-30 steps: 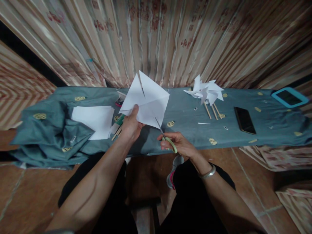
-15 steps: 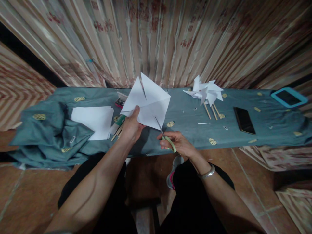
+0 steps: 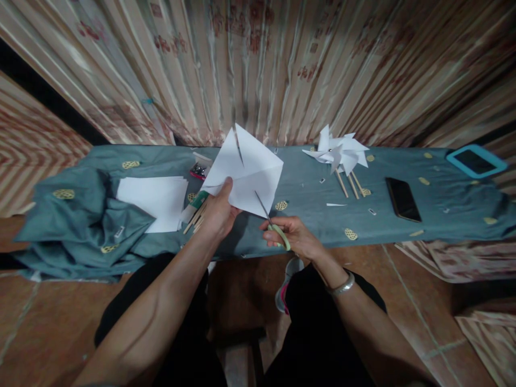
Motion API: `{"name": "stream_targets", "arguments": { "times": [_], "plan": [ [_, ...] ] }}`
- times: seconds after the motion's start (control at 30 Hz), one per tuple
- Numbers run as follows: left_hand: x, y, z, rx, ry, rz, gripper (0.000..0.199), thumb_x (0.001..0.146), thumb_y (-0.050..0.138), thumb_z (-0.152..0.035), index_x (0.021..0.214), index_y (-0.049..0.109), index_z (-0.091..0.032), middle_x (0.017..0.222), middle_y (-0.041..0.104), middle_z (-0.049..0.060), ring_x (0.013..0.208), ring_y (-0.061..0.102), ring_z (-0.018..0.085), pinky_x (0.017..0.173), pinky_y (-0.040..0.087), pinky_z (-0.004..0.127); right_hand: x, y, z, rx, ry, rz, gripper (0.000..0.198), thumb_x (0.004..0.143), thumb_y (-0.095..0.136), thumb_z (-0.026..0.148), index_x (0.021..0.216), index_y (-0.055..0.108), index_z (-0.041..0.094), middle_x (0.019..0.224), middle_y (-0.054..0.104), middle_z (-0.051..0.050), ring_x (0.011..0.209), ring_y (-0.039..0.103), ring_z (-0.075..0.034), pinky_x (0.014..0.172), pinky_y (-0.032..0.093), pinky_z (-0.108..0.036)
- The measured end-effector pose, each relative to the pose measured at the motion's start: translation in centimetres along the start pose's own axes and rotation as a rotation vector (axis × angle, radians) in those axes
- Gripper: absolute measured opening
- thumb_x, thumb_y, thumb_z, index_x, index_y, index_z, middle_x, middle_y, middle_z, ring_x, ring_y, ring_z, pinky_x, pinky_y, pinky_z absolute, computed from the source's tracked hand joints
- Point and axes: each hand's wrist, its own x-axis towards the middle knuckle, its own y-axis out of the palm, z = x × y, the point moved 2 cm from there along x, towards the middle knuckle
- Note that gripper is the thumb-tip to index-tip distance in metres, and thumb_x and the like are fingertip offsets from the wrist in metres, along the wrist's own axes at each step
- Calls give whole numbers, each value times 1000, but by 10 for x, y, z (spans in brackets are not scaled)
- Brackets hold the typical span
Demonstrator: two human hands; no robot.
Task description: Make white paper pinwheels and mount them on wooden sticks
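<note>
A square sheet of white paper [image 3: 252, 161] is held up above the bench, turned like a diamond, with a slit running in from its top corner. My left hand [image 3: 221, 209] pinches its lower left edge, thumb on top. In my right hand [image 3: 288, 234] is a pair of scissors [image 3: 278, 234] with pale green handles. One blade lies over the paper at its bottom corner; the other blade is hidden behind the sheet.
White paper pinwheels [image 3: 342, 153] on sticks lie to the right, near a black phone [image 3: 403, 199] and a blue-framed tablet [image 3: 478, 161]. A stack of white paper [image 3: 151, 201] lies left, beside wooden sticks [image 3: 196, 217]. A patterned green cloth [image 3: 314, 231] covers the bench.
The paper has shifted very slightly right and down in view, and the slit at its top corner looks narrower. Scissors and both hands keep nearly the same place.
</note>
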Motion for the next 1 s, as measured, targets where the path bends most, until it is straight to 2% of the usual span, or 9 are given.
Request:
{"name": "stream_targets", "arguments": {
  "times": [0.2,0.4,0.63,1.0],
  "plan": [
    [-2,1,2,-1,3,9,18,90,58,-16,108,62,-17,98,75,5,85,71,15,86,56,29,0,0,0,-26,7,-23,41,52,89,43,77,71,16,61,63,5,53,61,-8,51,51,-20],
    [-2,-1,2,10,-5,20,20,90,59,-17,111,61,-16,98,75,6,81,71,15,87,56,32,2,-1,-2,-54,-18,-32,42,54,88,47,77,71,16,55,60,6,50,57,-7,49,48,-19],
    [-4,1,4,42,18,26,22,90,59,-18,112,62,-16,113,72,8,95,70,18,87,56,30,3,1,-1,-5,6,-55,42,47,92,41,76,72,17,59,64,5,53,59,-8,52,50,-20],
    [-5,0,4,46,5,64,27,90,58,-18,118,59,-16,109,72,8,95,70,20,82,58,31,2,3,3,-30,-2,-66,41,47,91,42,72,71,16,53,63,4,49,54,-7,49,43,-21]
  ]
}}
